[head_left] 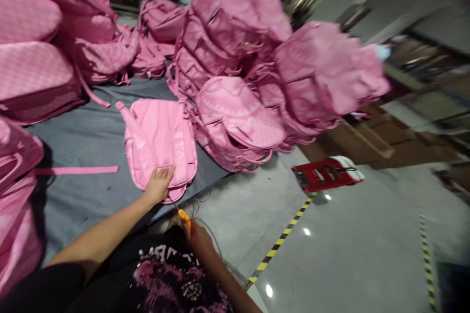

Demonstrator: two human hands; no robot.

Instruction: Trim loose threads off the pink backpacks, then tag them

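A pink backpack (161, 139) lies on the grey-covered table with its strap side up, close to the table edge. My left hand (160, 185) rests flat on its lower part, fingers stretched out. Just past that end of the bag, my right hand (198, 237) grips an orange-handled tool (184, 216). A thin dark tip points from the tool toward the bag; its exact kind is too small to make out. Beside the backpack, a loose pink strap (79, 170) reaches across the cloth from the left.
Stacked pink backpacks (235, 112) stand behind and to the right, and more pink bags (33, 73) pile up at left. A thin cable (211, 232) hangs beside the table edge. On the floor are a red object (326, 175) and yellow-black tape (282, 237).
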